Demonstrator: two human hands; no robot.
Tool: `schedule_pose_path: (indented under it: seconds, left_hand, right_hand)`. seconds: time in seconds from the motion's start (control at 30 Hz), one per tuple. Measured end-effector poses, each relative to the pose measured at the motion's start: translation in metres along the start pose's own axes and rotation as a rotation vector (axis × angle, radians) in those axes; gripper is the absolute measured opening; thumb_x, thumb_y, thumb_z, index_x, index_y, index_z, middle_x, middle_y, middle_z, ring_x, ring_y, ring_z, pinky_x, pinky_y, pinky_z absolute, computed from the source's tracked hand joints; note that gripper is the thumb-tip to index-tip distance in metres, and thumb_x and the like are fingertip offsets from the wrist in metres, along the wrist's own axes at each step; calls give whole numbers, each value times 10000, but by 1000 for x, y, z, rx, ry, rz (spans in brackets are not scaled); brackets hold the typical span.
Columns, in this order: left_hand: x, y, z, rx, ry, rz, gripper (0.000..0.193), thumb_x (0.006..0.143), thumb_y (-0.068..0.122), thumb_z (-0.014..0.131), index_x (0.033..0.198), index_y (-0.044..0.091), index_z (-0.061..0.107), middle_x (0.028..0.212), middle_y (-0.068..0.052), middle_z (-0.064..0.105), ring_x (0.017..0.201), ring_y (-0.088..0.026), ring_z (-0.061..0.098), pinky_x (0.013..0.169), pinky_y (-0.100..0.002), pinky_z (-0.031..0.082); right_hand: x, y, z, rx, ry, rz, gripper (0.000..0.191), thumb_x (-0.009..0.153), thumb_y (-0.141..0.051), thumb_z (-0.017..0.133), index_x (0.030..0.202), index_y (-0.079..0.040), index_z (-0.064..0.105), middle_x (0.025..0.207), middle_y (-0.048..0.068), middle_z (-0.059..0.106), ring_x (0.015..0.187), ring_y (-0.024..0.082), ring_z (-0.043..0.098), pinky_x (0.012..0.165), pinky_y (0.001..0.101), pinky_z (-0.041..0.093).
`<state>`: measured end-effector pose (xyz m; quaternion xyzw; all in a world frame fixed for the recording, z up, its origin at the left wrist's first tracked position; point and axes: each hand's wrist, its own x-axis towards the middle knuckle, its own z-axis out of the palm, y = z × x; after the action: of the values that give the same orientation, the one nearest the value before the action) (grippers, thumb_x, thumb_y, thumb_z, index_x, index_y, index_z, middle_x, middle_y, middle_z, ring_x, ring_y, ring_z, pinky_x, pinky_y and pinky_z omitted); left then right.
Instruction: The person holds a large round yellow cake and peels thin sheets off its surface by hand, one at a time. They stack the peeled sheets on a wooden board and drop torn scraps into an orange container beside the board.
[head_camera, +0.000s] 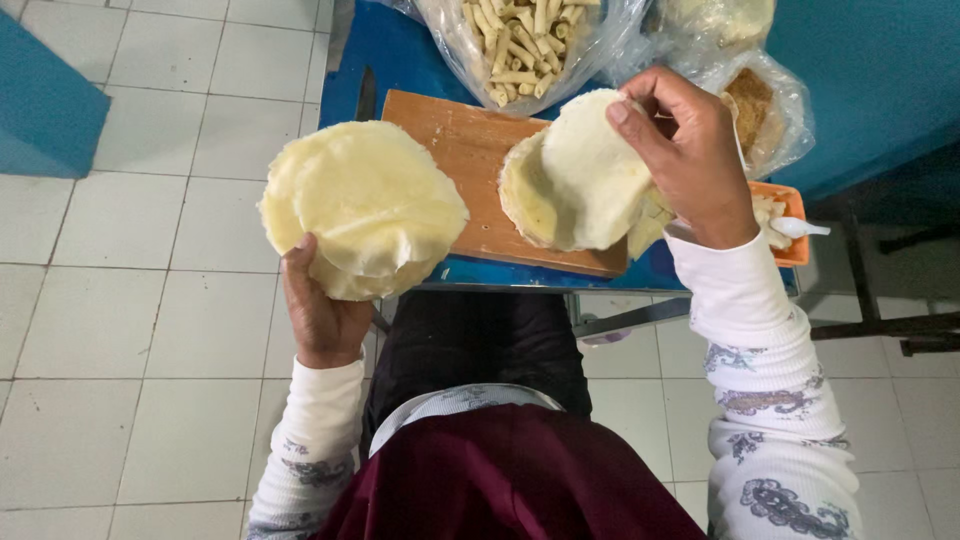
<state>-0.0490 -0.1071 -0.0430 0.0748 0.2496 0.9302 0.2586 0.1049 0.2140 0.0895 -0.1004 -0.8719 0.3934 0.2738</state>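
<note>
My right hand pinches one thin round wrapper, lifting it above another wrapper on the wooden board. My left hand cradles a pale wrapper stack over the floor. Behind the board sits a clear bag of rolled sticks.

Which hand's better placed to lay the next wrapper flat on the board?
Right. The right hand already pinches a single wrapper directly over the wooden board. The left hand is off the board, supporting the wrapper stack from beneath.
</note>
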Motion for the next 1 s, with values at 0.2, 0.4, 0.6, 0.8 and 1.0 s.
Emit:
schedule_pose_path:
  seconds: [0.2, 0.4, 0.6, 0.8, 1.0]
  left_hand:
    - [-3, 3, 2, 2, 18, -8, 641, 1003, 295, 595, 1551, 45, 375, 1493, -123, 529, 1365, -300, 558, 1144, -478, 485]
    - [0, 0, 0, 32, 58, -32, 653, 983, 308, 606, 1545, 67, 379, 1479, -114, 533, 1348, -301, 564, 1119, -482, 493]
    - [1, -1, -1, 33, 61, -45, 665, 984, 313, 611, 1557, 76, 370, 1501, -105, 529, 1369, -288, 558, 1143, -471, 485]
    - [1, -1, 2, 34, 47, -45, 666, 981, 315, 618, 1550, 69, 376, 1493, -113, 532, 1360, -303, 557, 1120, -486, 492]
    - [1, -2, 3, 68, 68, -33, 677, 971, 314, 615, 1551, 86, 350, 1490, -104, 512, 1363, -294, 550, 1125, -479, 503]
  right_hand:
    - [17, 67, 26, -55, -96, 28, 162, 1067, -184, 709, 1054, -31, 656, 817, -38, 578, 737, 42, 486, 656, 242, 421]
    - [12, 109, 38, -361, -39, 90, 183, 1019, -231, 730, 1076, -59, 708, 762, 76, 631, 633, 109, 540, 622, 316, 448]
    - [12, 88, 21, -145, -199, 70, 208, 1029, -187, 706, 1198, -66, 693, 1076, 65, 744, 949, 134, 664, 846, 314, 520]
    - [7, 76, 8, -326, -281, 81, 440, 902, -151, 776, 1328, -130, 671, 1140, 89, 661, 984, 220, 634, 852, 358, 513]
    - [7, 75, 31, -570, -138, -148, 376, 858, -129, 823, 1224, -146, 734, 1094, 109, 639, 976, 296, 628, 843, 408, 510]
